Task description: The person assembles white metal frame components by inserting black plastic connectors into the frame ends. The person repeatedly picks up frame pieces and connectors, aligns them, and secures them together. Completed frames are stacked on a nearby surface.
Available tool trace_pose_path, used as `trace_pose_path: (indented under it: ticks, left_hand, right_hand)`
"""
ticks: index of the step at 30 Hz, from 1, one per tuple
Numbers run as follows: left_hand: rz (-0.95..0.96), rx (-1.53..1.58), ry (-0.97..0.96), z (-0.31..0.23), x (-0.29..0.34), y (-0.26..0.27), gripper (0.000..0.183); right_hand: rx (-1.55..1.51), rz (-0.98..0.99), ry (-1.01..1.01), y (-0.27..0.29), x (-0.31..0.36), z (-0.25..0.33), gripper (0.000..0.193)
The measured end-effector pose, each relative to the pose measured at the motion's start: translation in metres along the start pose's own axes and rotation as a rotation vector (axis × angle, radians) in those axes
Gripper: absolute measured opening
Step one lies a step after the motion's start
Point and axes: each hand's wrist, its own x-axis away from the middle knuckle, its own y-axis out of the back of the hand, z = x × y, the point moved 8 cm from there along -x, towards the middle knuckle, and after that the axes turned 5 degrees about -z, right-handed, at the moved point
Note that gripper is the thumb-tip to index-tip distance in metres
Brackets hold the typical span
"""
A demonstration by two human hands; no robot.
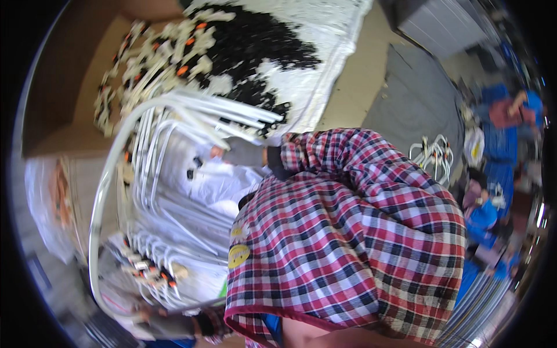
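A large bent white metal tube frame (96, 220) arcs across the left of the view, held between my two gloved hands. My right hand (246, 153), in a grey glove, is closed around one end of it, near the middle of the view. At the lower left, my left hand (168, 323) grips the tube near its lower bend; it is blurred. Beyond the frame lies a stack of similar white bent tubes (155, 168), with clear plastic wrap (217, 182) among them. Several smaller white tube ends with orange and dark fittings (152, 271) show below the stack.
A cardboard box (64, 87) stands at the upper left, beside a heap of cream and orange plastic parts (180, 58). Black pieces (249, 46) are spread on a white sheet (331, 40). A grey cloth (400, 98) covers floor at right; people in blue caps (484, 214) work beyond.
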Motion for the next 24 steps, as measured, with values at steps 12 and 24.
trace_pose_path:
  ticks: [12,24]
  left_hand:
    - [0.713,0.138,-0.843,-0.094,0.02,-0.261,0.043]
    - [1.153,0.028,-0.214,-0.012,0.019,-0.377,0.013]
  right_hand:
    - [0.531,-0.729,0.395,0.202,0.069,0.134,0.061]
    - [0.276,-1.256,0.164,0.326,0.079,-0.015,0.046]
